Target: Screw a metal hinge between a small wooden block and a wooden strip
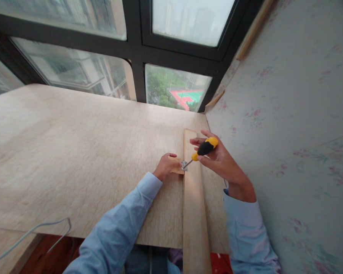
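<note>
A long wooden board [193, 213] lies on the stone sill and runs out past its front edge. Against its left side sits a short wooden piece [176, 170], with a small metal hinge [184, 166] spanning the joint. My left hand [166, 166] grips the short piece, fingers closed on it close to the hinge. Above the board, my right hand [218, 158] holds a yellow and black screwdriver [206, 147] by its handle, some fingers lifted. The screwdriver's shaft slants down to the left, its tip at the hinge. Whether a screw sits under the tip is too small to tell.
The pale stone sill [74, 152] stretches far to the left. Dark-framed windows [134, 49] rise behind it. A wall with flowered paper [297, 133] stands close to my right arm. A grey cable [40, 226] loops over the front left edge.
</note>
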Action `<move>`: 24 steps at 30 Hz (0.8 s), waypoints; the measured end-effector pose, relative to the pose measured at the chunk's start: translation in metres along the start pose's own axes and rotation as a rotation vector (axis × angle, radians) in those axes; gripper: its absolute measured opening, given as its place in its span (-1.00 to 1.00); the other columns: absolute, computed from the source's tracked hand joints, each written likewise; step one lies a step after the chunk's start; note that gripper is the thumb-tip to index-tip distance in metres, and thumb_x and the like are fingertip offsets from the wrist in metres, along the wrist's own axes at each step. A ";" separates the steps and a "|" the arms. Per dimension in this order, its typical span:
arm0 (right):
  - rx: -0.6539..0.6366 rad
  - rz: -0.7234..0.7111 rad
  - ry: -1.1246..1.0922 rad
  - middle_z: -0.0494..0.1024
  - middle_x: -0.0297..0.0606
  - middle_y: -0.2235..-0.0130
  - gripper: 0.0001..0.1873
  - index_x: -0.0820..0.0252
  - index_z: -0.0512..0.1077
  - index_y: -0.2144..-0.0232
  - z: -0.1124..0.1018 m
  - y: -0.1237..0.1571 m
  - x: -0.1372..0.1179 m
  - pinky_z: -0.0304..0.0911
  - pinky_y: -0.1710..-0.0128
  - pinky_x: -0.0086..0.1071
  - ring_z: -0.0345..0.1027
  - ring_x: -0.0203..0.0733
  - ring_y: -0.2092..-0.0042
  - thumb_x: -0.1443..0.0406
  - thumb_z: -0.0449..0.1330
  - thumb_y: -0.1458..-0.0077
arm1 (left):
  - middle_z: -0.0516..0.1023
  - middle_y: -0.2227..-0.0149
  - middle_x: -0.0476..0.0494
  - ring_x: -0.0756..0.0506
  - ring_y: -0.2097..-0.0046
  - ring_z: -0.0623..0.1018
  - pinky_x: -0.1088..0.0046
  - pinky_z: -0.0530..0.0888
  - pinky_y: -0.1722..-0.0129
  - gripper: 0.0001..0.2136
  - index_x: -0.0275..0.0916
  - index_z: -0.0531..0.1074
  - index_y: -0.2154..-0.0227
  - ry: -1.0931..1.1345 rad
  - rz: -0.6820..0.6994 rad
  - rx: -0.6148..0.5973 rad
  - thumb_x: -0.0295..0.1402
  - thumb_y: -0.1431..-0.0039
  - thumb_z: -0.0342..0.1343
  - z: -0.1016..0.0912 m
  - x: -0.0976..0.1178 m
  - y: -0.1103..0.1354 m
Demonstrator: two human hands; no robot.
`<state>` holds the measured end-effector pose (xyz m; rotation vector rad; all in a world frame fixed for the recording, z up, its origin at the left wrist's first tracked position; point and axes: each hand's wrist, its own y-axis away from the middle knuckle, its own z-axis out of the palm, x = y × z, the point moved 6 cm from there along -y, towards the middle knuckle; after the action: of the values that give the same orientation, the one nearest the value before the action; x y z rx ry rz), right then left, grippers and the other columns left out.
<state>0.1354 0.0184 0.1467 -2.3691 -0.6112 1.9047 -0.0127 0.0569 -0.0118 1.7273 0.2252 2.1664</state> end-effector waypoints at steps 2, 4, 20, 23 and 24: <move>-0.041 0.040 -0.028 0.43 -0.13 -0.08 -0.25 -0.03 0.08 -0.22 -0.002 0.002 0.001 0.30 -0.10 -0.04 0.32 -0.04 -0.14 0.16 0.31 -0.06 | 0.49 0.40 -0.16 -0.05 0.43 0.47 0.44 0.37 0.43 -0.51 -0.37 0.34 0.23 -0.010 -0.005 0.003 -0.56 0.33 0.36 0.000 0.001 0.001; 0.016 0.099 0.032 0.51 -0.14 0.04 -0.25 0.02 0.14 -0.19 -0.009 0.001 0.005 0.39 0.01 -0.05 0.43 -0.02 0.01 0.15 0.35 -0.01 | 0.48 0.40 -0.15 -0.05 0.44 0.46 0.45 0.36 0.44 -0.51 -0.36 0.34 0.23 -0.012 -0.013 0.005 -0.57 0.32 0.35 0.001 0.002 0.001; 0.063 0.192 0.086 0.53 -0.13 0.10 -0.16 0.07 0.11 -0.19 -0.017 0.003 0.013 0.38 0.01 -0.06 0.47 -0.03 0.07 0.12 0.39 0.07 | 0.48 0.40 -0.13 -0.02 0.44 0.46 0.49 0.36 0.46 -0.53 -0.39 0.35 0.20 -0.043 -0.030 0.023 -0.62 0.27 0.34 0.001 0.002 0.001; 0.227 0.242 0.300 0.54 -0.19 0.22 -0.16 0.13 0.28 -0.06 -0.029 0.001 0.013 0.43 0.11 -0.05 0.49 -0.03 0.23 0.10 0.48 0.27 | 0.48 0.41 -0.12 -0.02 0.45 0.46 0.48 0.37 0.45 -0.53 -0.40 0.35 0.20 -0.035 -0.035 0.028 -0.63 0.26 0.34 0.001 0.002 0.001; 0.263 0.245 0.342 0.54 -0.20 0.22 -0.16 0.13 0.30 -0.04 -0.031 0.001 0.014 0.43 0.12 -0.05 0.49 -0.03 0.25 0.10 0.50 0.31 | 0.48 0.41 -0.11 -0.01 0.46 0.46 0.48 0.37 0.45 -0.53 -0.40 0.36 0.20 -0.031 -0.038 0.030 -0.63 0.27 0.34 0.001 0.002 0.001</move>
<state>0.1675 0.0285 0.1410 -2.5922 -0.0453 1.4799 -0.0126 0.0562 -0.0093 1.7581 0.2817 2.1181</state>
